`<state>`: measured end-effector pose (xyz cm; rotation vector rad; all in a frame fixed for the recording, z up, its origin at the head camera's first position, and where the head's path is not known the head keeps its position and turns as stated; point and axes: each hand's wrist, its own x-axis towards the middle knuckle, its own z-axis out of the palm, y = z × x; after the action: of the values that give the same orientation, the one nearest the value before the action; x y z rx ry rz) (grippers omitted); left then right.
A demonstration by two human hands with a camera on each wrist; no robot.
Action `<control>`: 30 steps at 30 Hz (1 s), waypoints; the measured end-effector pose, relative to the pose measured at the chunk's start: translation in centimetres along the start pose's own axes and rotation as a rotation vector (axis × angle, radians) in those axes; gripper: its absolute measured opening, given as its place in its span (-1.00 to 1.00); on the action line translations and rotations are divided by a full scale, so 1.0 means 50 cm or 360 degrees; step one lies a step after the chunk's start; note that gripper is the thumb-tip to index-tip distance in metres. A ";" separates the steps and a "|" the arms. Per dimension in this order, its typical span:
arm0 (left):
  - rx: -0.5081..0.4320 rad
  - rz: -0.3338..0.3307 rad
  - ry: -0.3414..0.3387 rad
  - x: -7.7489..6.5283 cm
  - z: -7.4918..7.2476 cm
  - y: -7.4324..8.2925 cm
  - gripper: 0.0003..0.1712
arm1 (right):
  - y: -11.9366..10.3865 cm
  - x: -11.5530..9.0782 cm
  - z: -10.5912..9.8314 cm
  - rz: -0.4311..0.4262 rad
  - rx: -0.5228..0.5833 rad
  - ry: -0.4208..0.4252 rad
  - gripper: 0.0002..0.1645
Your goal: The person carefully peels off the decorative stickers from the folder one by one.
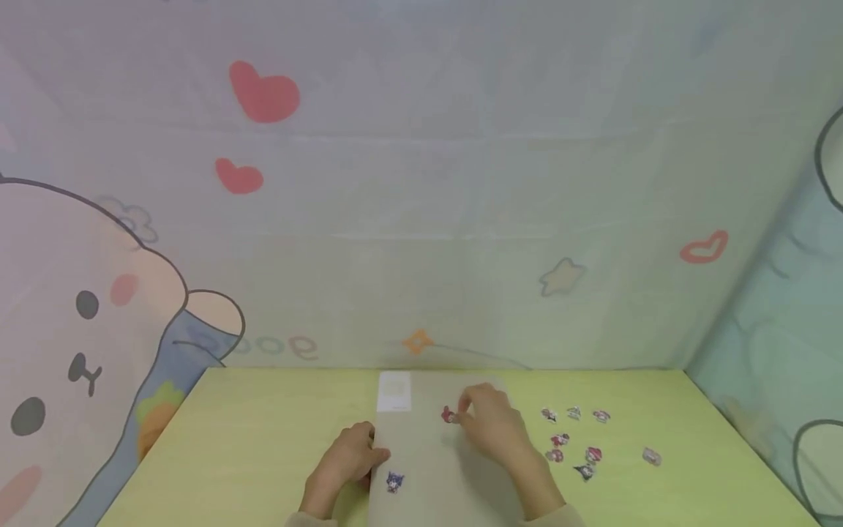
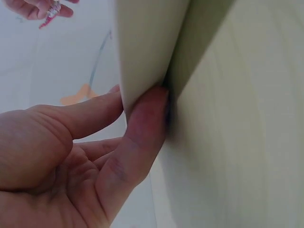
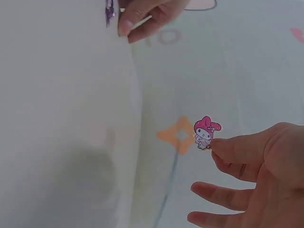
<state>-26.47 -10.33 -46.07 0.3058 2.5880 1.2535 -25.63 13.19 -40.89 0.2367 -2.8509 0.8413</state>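
Observation:
My right hand [image 1: 490, 424] pinches a small sticker [image 3: 204, 133] of a character with a pink-red hood between thumb and forefinger. The sticker is held above a pale flat board [image 1: 421, 454], and the other fingers are spread. At the board's left edge my left hand [image 1: 349, 457] grips it, thumb on one side and a finger on the other, as the left wrist view shows. On the board, near the left thumb, lies a purple-and-blue character sticker [image 1: 394, 481]. A white rectangle [image 1: 394, 391] marks the board's far left corner.
Several loose character stickers [image 1: 593, 455] lie on the yellow-green table [image 1: 276, 424] right of the board. A lone sticker [image 1: 651, 457] is farther right. Behind the table hangs a printed cloth [image 1: 421, 219] with hearts and a bear; another stretch of cloth borders the right side.

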 end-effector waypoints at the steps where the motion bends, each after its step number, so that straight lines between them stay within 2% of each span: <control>1: 0.0002 -0.0002 -0.0002 0.000 0.000 0.001 -0.67 | 0.003 -0.003 -0.005 0.0020 0.0008 0.0004 -0.91; 10: 0.0020 0.0013 0.0002 0.003 0.002 0.003 -0.70 | 0.039 -0.018 -0.045 0.0133 -0.0029 0.0085 -0.89; 21: 0.0015 0.0023 -0.0001 0.000 0.000 0.007 -0.64 | 0.109 -0.033 -0.089 0.0185 0.0021 0.0077 -0.83; 27: 0.0016 0.0007 -0.0016 0.001 -0.001 0.004 -0.64 | 0.147 -0.047 -0.105 0.0228 0.0118 0.0060 -0.79; 30: 0.0014 0.0002 -0.0016 0.003 -0.002 0.001 -0.66 | 0.164 -0.052 -0.116 0.0219 0.0082 0.0050 -0.80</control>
<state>-26.62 -10.31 -45.98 0.3149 2.5862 1.2378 -24.07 23.47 -40.87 0.0334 -2.8449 0.9358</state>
